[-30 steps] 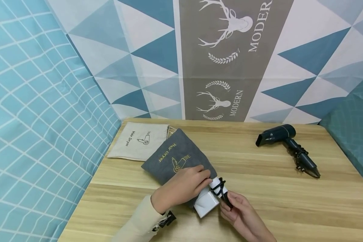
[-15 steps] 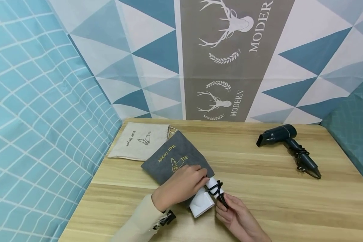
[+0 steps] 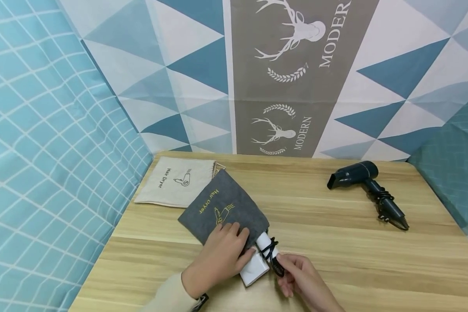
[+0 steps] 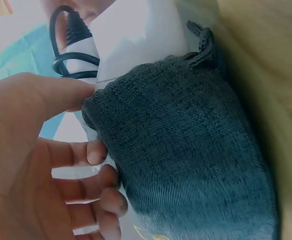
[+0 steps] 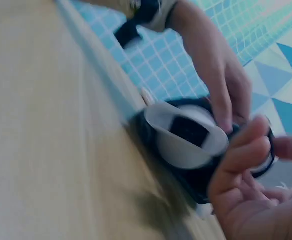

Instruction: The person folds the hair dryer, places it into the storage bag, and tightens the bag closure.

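Note:
A white hair dryer [image 3: 254, 269] lies partly inside a grey drawstring pouch [image 3: 239, 201] printed "Hair Dryer". Its nozzle and handle stick out of the mouth, and a black cord [image 3: 271, 249] is wound round the handle; the rest is hidden in the cloth. My left hand [image 3: 222, 249] rests on the pouch near the mouth with its fingers spread. In the left wrist view, the thumb meets the hem of the pouch [image 4: 180, 145]. With thumb and fingers, my right hand [image 3: 304, 277] pinches the handle's corded end. The right wrist view looks into the white nozzle [image 5: 158, 120].
A beige "Hair Dryer" pouch [image 3: 175, 182] lies at the table's back left, just behind the grey one. Toward the right rear sits a dark hair dryer [image 3: 355, 174] with its cord wrapped on the handle. Patterned cloth walls [image 3: 273, 78] border the wooden table [image 3: 335, 242].
My left hand has loosened from its curled grasp at the pouch mouth, its fingers now spread over the cloth. The pouch, white dryer and right hand have shifted slightly left and nearer.

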Action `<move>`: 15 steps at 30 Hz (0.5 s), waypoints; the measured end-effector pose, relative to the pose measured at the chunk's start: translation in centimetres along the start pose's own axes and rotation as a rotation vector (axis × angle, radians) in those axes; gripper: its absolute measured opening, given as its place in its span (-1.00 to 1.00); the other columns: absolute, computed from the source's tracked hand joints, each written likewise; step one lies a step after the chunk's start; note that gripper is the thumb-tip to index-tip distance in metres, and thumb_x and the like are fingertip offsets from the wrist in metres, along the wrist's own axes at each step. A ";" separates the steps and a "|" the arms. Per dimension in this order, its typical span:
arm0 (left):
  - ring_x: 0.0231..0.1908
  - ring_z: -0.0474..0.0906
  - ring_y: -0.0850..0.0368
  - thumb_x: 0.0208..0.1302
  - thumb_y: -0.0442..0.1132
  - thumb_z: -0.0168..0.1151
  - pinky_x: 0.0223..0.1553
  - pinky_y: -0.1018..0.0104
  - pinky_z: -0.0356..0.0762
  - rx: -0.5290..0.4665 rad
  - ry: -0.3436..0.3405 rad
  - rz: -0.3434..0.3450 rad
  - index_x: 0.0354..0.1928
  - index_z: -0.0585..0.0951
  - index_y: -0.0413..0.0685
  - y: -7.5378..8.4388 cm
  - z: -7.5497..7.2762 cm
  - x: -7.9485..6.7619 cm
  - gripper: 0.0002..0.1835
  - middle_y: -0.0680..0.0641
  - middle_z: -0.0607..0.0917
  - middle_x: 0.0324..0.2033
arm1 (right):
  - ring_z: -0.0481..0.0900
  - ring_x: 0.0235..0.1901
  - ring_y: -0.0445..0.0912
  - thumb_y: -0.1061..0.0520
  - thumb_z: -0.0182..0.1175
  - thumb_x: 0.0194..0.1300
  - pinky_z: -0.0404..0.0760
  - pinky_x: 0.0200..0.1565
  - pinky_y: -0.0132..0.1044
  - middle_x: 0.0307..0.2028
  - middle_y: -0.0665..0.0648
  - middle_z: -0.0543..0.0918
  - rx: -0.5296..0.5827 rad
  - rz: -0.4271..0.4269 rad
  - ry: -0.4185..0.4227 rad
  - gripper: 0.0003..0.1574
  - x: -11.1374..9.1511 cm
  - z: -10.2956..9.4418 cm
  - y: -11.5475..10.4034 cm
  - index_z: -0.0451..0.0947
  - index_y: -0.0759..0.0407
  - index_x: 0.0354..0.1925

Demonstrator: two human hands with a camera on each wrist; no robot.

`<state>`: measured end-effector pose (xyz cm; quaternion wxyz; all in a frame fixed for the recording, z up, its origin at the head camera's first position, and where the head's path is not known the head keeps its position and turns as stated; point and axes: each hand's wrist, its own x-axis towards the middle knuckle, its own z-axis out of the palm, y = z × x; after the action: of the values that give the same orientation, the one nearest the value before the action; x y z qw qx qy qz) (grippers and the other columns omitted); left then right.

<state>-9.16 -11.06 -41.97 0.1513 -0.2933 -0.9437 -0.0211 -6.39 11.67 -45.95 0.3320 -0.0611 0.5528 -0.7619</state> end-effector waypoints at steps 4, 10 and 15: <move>-0.60 0.39 0.19 0.20 0.00 0.05 -0.60 0.33 0.23 -0.029 0.069 0.028 -0.39 0.49 0.02 -0.1 0.4 -0.8 -0.78 0.07 0.42 -0.58 | 0.38 -0.72 -0.25 0.06 -0.20 0.42 0.26 -0.75 -0.39 -0.61 0.00 0.49 -0.064 -0.065 -0.122 -0.61 0.2 0.0 0.3 0.37 0.33 -0.38; -0.65 0.31 0.30 0.25 -0.14 0.03 -0.64 0.43 0.18 -0.070 0.138 0.086 -0.35 0.47 0.02 -0.4 0.4 -0.6 -0.89 0.11 0.38 -0.58 | 0.15 -0.71 -0.26 0.02 -0.40 0.46 0.12 -0.67 -0.40 -0.62 -0.06 0.26 0.345 -0.107 -0.205 -0.54 -0.1 0.2 0.3 0.33 0.30 -0.22; -0.62 0.34 0.29 0.25 -0.16 0.02 -0.58 0.40 0.29 -0.107 0.181 0.097 -0.33 0.48 0.00 -0.6 -0.5 -0.5 -0.89 0.11 0.40 -0.55 | 0.08 -0.70 -0.24 -0.05 -0.57 0.46 0.19 -0.59 -0.47 -0.58 -0.07 0.27 0.607 -0.087 -0.339 -0.45 0.1 0.5 -0.1 0.26 0.25 -0.09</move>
<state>-8.97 -11.92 -41.65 0.2208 -0.3430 -0.9085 -0.0904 -6.29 11.24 -45.65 0.3895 -0.1087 0.2349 -0.8839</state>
